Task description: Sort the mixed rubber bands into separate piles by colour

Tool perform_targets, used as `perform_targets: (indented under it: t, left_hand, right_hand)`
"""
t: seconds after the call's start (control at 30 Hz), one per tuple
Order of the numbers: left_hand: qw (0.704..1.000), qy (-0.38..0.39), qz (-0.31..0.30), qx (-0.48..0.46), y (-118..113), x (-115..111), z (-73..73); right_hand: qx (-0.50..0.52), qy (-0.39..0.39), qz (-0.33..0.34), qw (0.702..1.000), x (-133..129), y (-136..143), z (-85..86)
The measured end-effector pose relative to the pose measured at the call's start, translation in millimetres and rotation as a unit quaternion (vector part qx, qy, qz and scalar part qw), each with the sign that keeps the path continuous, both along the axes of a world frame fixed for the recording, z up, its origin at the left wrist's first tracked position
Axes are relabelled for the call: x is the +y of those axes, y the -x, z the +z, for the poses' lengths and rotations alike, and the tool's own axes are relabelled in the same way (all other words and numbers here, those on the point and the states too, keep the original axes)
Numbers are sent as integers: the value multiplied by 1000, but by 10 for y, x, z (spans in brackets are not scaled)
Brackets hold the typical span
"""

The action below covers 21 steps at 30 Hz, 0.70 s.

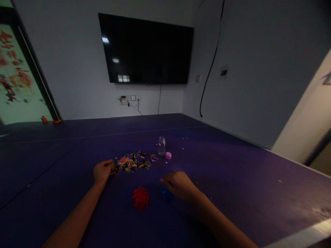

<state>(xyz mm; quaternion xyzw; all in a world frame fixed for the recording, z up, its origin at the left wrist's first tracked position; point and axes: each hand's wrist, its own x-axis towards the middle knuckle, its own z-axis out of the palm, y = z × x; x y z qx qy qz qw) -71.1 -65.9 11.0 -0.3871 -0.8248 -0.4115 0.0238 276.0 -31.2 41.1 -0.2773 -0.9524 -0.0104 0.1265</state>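
Note:
A mixed pile of small elastic hair bands (131, 162) in yellow, pink, black and blue lies spread on the purple floor (222, 179). At its left edge is my left hand (102, 171), thumb and fingers pinched together against the bands; what lies between the fingertips is too small to make out. My right hand (179, 185) is closed with curled fingers, just over a small blue heap (167, 193) that it partly covers. Whether those fingers hold a band is hidden. Between my forearms sits a heap of red bands (141, 198).
Beyond the piles stands a clear bottle (161, 146), upright, with a pink cap (168, 155) beside it. White scraps dot the floor around them. A television (147, 51) hangs on the back wall, and a black cable (212, 63) runs down the right wall.

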Motion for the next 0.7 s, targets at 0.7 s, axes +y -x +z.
perform_targets:
  t: [0.7]
  left_hand:
    - [986,-108,-45,-115,-33,16,-27]
  right_hand:
    - [-10,-9,-5,1000,5,15,-6]
